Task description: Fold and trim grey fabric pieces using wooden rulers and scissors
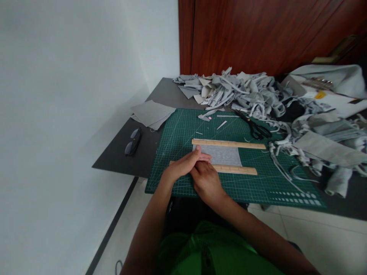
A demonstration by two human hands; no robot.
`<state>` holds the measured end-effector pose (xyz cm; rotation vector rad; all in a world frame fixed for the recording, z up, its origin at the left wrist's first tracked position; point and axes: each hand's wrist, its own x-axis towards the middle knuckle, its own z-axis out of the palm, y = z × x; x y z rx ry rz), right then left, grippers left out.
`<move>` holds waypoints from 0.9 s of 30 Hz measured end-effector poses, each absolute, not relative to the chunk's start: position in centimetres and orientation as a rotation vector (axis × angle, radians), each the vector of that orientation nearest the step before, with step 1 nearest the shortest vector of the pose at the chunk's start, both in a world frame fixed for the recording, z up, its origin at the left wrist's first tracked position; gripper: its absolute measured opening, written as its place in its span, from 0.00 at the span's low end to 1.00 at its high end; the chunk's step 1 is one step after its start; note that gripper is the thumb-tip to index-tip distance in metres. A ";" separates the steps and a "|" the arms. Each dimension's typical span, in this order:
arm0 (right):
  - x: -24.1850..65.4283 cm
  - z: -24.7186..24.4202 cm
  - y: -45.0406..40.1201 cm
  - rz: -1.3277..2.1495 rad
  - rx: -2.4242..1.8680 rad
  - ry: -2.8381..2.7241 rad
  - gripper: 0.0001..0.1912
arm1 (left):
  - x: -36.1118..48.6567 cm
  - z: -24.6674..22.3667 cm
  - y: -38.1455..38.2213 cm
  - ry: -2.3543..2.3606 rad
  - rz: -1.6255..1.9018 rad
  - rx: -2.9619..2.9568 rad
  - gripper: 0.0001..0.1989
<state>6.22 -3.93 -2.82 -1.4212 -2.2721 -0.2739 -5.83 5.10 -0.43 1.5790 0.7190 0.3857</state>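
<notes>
My left hand [186, 162] lies over the front of my right hand [208, 182], its fingers stretched out and its thumb raised. The fingers of my right hand are mostly hidden beneath it. Both hands rest over the lower wooden ruler [236, 169] and the left part of a grey fabric rectangle [226, 154]. A second wooden ruler [229, 143] lies along the fabric's far edge, roughly parallel to the first. Everything lies on a green gridded cutting mat [177, 130]. Black-handled scissors [256, 130] lie beyond the rulers, to the right.
Glasses [133, 142] and stacked grey fabric pieces [151, 113] lie on the dark table [114, 156] at left. Grey scraps [229, 88] are heaped along the back. More fabric [329, 141] and a white box [335, 101] are at right. A white wall [71, 95] borders the left.
</notes>
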 end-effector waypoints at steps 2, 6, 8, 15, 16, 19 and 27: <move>6.2 -2.8 -3.9 -0.298 -1.408 -2.284 0.16 | -5.9 -0.2 5.0 0.723 0.384 1.591 0.53; 6.4 -2.5 -3.7 -0.349 -1.362 -2.293 0.14 | -6.0 0.5 4.8 0.745 0.395 1.665 0.53; 6.5 -2.3 -3.7 -0.374 -1.358 -2.286 0.12 | -6.1 0.7 4.8 0.752 0.396 1.693 0.52; 6.8 -1.8 -4.1 -0.432 -1.390 -2.315 0.09 | -6.1 0.1 4.8 0.748 0.415 1.660 0.51; 7.0 -1.8 -4.3 -0.425 -1.401 -2.328 0.09 | -6.1 0.0 4.8 0.749 0.417 1.649 0.51; 7.9 -1.5 -4.7 -0.406 -1.434 -2.353 0.09 | -6.1 -0.1 4.8 0.750 0.408 1.603 0.52; 10.6 -1.7 -5.4 -0.380 -1.410 -2.348 0.12 | -6.0 -1.2 5.1 0.666 0.379 1.442 0.53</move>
